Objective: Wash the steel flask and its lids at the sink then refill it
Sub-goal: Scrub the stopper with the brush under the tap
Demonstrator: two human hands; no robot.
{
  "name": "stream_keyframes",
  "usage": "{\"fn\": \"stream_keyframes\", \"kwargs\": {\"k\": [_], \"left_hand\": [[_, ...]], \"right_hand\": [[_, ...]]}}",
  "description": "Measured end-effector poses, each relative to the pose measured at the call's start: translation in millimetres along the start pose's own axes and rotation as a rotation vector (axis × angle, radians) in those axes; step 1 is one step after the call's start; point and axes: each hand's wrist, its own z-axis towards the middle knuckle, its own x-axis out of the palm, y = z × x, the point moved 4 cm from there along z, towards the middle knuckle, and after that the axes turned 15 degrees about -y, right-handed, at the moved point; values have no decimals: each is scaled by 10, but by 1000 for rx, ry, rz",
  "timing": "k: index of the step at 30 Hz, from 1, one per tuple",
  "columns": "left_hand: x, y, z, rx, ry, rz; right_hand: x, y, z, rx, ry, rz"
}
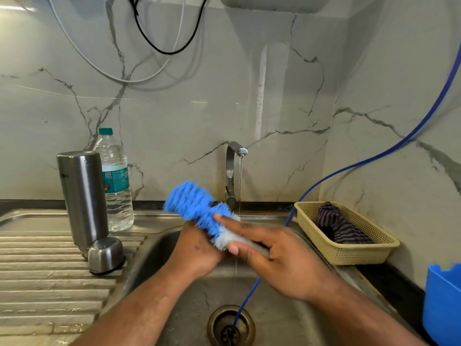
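- The sink [149, 258] is taking water from the open tap [233, 171]; spray could be bouncing off the bristles onto the counter.
- The flask [83, 196] is standing upright on the drainboard, left of the basin; a swinging left elbow could be toppling it.
- The lid [106, 254] is sitting just beside its foot, near the basin edge, and could be sliding in.
- The right hand [272, 255] is pinching the brush [192, 203] between thumb and outstretched fingers; the left hand [197, 248] is curling round it from below.
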Motion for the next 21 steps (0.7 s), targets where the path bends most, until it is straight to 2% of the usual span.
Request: {"fn": "stream_keyframes", "kwargs": {"k": [4,8,12,15,21], "left_hand": [[-13,-19,24,32,-23,69],[-5,4,1,53,-21,71],[43,-20,19,90,-2,162],[129,-54,-22,88,28,208],[7,0,72,26,-118,164]], "right_hand": [[-41,-58,40,73,-141,-17],[-23,46,2,4,-90,-45],[-13,0,55,97,-202,-73],[-57,-125,65,194,-249,12],[-53,-223,43,279,-200,87]]}}
